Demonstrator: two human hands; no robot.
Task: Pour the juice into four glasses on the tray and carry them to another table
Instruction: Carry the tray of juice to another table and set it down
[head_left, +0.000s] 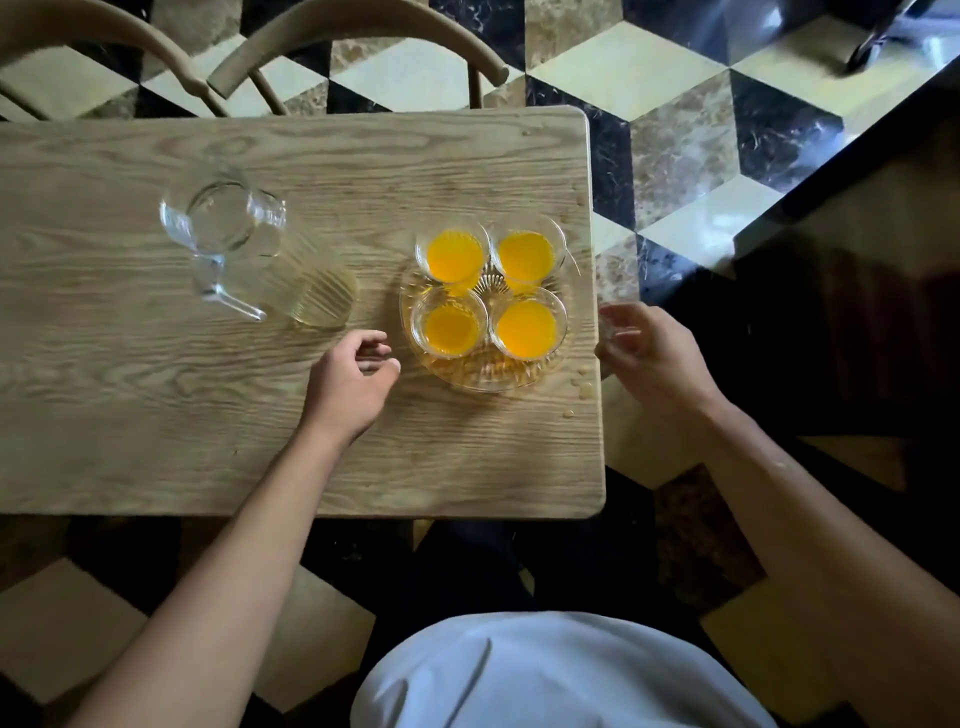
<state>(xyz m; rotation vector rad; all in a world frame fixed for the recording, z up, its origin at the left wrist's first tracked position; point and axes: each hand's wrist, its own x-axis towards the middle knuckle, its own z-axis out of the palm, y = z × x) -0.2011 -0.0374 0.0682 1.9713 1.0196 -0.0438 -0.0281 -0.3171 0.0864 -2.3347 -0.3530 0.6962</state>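
Several glasses of orange juice (524, 323) stand in a square on a round cut-glass tray (480, 375) near the right end of a wooden table (130, 374). An empty clear glass pitcher (223, 228) with its handle toward me stands to the left of the tray. My left hand (353, 382) hovers just left of the tray, fingers curled and holding nothing. My right hand (647, 353) is at the table's right edge beside the tray, fingers apart and empty. Neither hand touches the tray.
Two curved wooden chair backs (358, 31) stand behind the table's far edge. A dark table (857, 270) stands to the right across a gap of patterned tile floor. Small drops of liquid (584, 387) lie on the wood near the tray.
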